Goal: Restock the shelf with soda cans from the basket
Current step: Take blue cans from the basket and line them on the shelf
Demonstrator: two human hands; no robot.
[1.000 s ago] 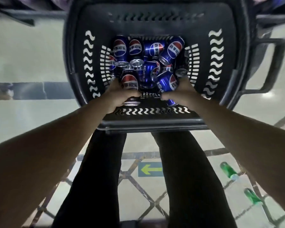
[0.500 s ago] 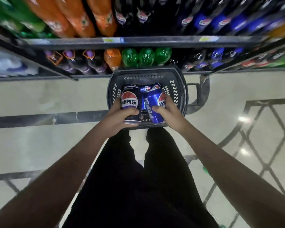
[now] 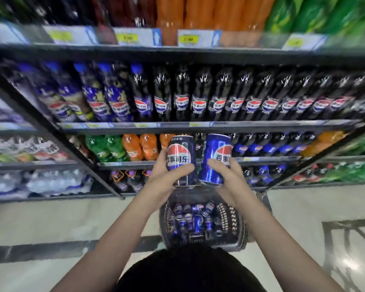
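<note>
Dark metal store shelf (image 3: 177,125) ahead, packed with soda bottles. Your left hand (image 3: 167,178) grips dark-blue cola can (image 3: 181,160); right hand (image 3: 227,175) grips bright-blue cola can (image 3: 215,159). Both upright above black plastic basket (image 3: 237,224) of cans on floor.

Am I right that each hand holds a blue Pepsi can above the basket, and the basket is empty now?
Not quite. The head view shows the left hand and right hand each holding a can above the basket, but more cans lie inside it.

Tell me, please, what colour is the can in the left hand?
Dark blue, with a red, white and blue globe logo, on the can in the head view.
</note>
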